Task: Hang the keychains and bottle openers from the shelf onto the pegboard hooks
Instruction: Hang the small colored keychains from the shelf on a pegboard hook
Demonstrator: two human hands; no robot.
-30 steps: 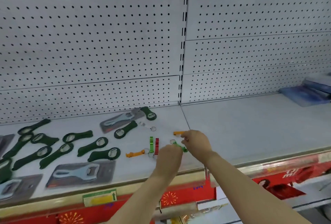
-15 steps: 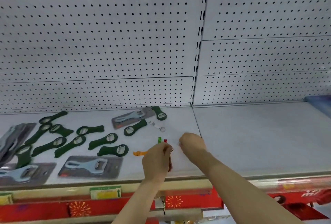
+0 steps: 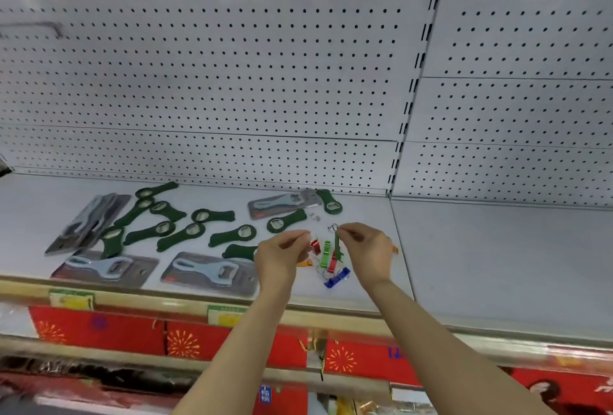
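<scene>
My left hand (image 3: pixel 280 253) pinches the ring of a red keychain (image 3: pixel 315 246) lifted above the white shelf (image 3: pixel 481 255). My right hand (image 3: pixel 366 250) pinches the ring of a dark green keychain (image 3: pixel 337 246) that hangs down beside it. Below them on the shelf lie a light green keychain (image 3: pixel 326 253), another red one (image 3: pixel 331 263), a blue one (image 3: pixel 336 277) and an orange one (image 3: pixel 303 262). Several dark green bottle openers (image 3: pixel 232 235) lie to the left. A hook (image 3: pixel 39 28) sticks out of the pegboard (image 3: pixel 232 66) at far left.
Carded light-blue bottle openers (image 3: pixel 209 270) lie near the shelf's front edge, with more packs (image 3: pixel 88 222) at the left and one (image 3: pixel 282 204) at the back. A black slotted upright (image 3: pixel 416 82) divides the pegboard panels. Red packaging (image 3: pixel 99 328) fills the lower shelf.
Both hands have risen off the shelf, each lifting a keychain by its ring. The view has shifted left, bringing a pegboard hook into sight.
</scene>
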